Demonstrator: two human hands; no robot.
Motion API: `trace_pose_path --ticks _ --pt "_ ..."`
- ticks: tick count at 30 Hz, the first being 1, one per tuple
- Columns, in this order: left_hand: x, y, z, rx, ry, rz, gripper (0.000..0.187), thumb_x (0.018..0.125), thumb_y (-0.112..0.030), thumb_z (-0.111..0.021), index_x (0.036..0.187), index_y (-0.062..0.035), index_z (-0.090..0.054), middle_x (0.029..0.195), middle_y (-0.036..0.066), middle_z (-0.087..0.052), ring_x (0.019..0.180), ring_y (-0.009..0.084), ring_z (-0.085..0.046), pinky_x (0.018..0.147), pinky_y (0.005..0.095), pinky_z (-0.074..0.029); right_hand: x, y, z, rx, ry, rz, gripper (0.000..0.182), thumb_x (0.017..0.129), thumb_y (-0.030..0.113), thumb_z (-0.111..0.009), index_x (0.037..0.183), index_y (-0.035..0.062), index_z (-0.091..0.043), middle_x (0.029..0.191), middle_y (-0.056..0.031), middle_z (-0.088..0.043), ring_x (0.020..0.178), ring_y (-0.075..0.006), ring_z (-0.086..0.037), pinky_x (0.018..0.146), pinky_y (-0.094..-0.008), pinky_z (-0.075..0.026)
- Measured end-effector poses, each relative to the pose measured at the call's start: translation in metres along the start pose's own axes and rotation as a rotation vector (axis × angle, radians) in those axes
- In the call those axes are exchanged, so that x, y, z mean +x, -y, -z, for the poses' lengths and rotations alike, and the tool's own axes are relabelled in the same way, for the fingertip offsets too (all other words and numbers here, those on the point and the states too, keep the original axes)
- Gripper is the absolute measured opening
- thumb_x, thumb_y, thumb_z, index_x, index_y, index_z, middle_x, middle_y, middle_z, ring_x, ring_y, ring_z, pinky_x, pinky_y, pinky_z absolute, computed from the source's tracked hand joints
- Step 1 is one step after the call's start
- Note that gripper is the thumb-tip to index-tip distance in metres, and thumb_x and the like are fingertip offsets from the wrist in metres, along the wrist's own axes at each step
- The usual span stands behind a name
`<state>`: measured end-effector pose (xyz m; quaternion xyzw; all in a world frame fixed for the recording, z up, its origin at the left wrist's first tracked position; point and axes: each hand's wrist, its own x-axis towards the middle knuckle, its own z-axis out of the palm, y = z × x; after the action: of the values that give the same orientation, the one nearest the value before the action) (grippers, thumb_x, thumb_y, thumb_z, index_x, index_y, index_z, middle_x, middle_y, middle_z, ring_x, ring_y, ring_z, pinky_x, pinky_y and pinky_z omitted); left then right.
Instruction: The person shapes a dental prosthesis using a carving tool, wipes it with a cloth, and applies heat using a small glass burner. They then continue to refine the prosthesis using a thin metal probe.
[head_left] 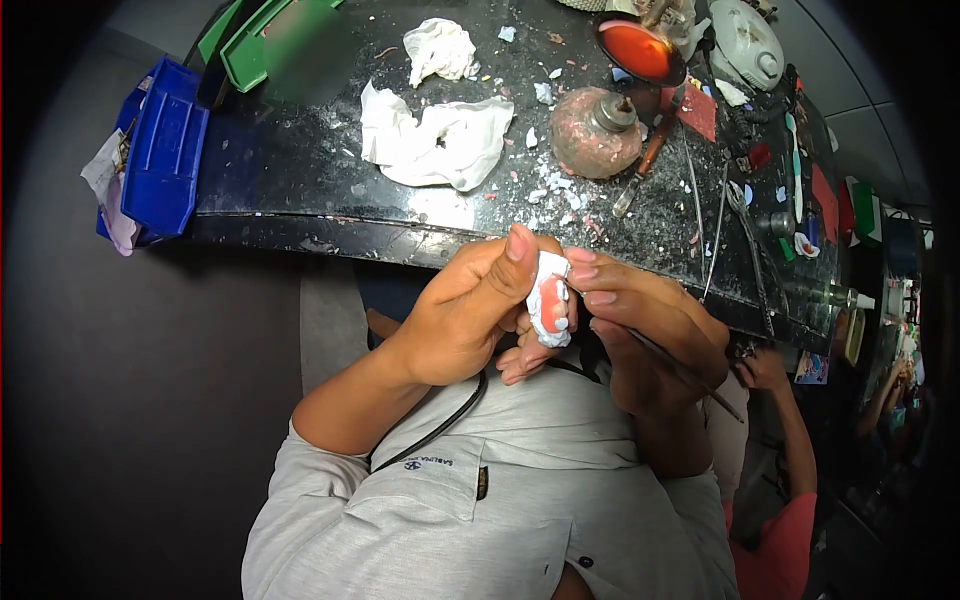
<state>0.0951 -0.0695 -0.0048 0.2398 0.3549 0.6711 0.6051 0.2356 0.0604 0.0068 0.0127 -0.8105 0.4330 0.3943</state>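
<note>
In front of my chest, just off the bench's front edge, my left hand (480, 305) grips a small white plaster dental model (547, 330) with pink wax (553, 303) and pale teeth on its side. My right hand (655, 320) has its fingers closed around a thin dark metal tool (668, 362), whose handle sticks out below toward the lower right. The tool's tip is at the model's right side, mostly hidden by my fingers. My left thumb points up along the model's upper end.
On the black bench (300, 190) lie crumpled white cloths (450, 145), a round pinkish burner (597, 133), a dish of red wax (640, 50), plaster crumbs and metal tools. A blue bin (165, 150) stands at the left. Another person's arm (790, 420) is at the lower right.
</note>
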Motion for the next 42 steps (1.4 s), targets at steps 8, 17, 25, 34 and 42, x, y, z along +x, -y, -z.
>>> trace_pose_path --ticks 8,17,25,34,42 --pt "0.004 0.003 0.008 -0.314 0.036 0.197 0.065 0.109 -0.055 -0.026 0.086 -0.0022 -0.057 0.054 0.008 -0.051 0.037 0.0128 -0.043 0.035 0.0252 -0.037 -0.008 -0.01 0.0 -0.176 -0.006 0.106 0.014 0.099 0.004 -0.059 0.1 -0.0089 -0.063 0.099 -0.0291 -0.071 0.093 -0.041 -0.073 0.082 -0.047 -0.064" --pt "0.009 0.0 0.01 -0.046 -0.013 0.102 0.066 0.109 -0.056 -0.027 0.076 -0.0058 -0.056 0.054 0.007 -0.052 0.038 0.0107 -0.043 0.037 0.0234 -0.037 -0.008 -0.002 0.009 0.208 -0.249 -0.196 0.015 0.102 0.007 -0.056 0.107 -0.0068 -0.061 0.104 -0.0324 -0.07 0.097 -0.0361 -0.073 0.086 -0.0453 -0.061" --pt "0.011 0.018 0.004 0.137 -0.143 -0.298 0.047 0.11 -0.037 -0.042 0.103 0.0053 -0.061 0.088 0.016 -0.071 0.067 0.0142 -0.067 0.06 0.0252 -0.055 -0.005 0.001 -0.006 0.145 -0.17 -0.177 0.014 0.096 0.004 -0.065 0.104 -0.0071 -0.066 0.105 -0.0238 -0.072 0.104 -0.0341 -0.071 0.096 -0.0458 -0.056" --pt "0.01 0.017 -0.003 0.124 -0.162 -0.379 0.048 0.109 -0.033 -0.045 0.117 0.0121 -0.061 0.104 0.021 -0.07 0.093 0.0261 -0.073 0.083 0.0361 -0.064 -0.005 0.002 -0.01 0.139 -0.141 -0.185 0.013 0.097 0.004 -0.063 0.106 -0.0051 -0.065 0.106 -0.0205 -0.072 0.108 -0.0354 -0.071 0.101 -0.0484 -0.054" --pt "0.009 0.017 -0.005 0.103 -0.192 -0.367 0.049 0.109 -0.033 -0.045 0.116 0.0129 -0.062 0.106 0.021 -0.07 0.095 0.0255 -0.073 0.085 0.0369 -0.064 -0.006 -0.001 -0.01 0.097 -0.122 -0.166 0.013 0.097 0.004 -0.063 0.105 -0.0056 -0.066 0.105 -0.0209 -0.073 0.108 -0.0361 -0.071 0.101 -0.0489 -0.054"
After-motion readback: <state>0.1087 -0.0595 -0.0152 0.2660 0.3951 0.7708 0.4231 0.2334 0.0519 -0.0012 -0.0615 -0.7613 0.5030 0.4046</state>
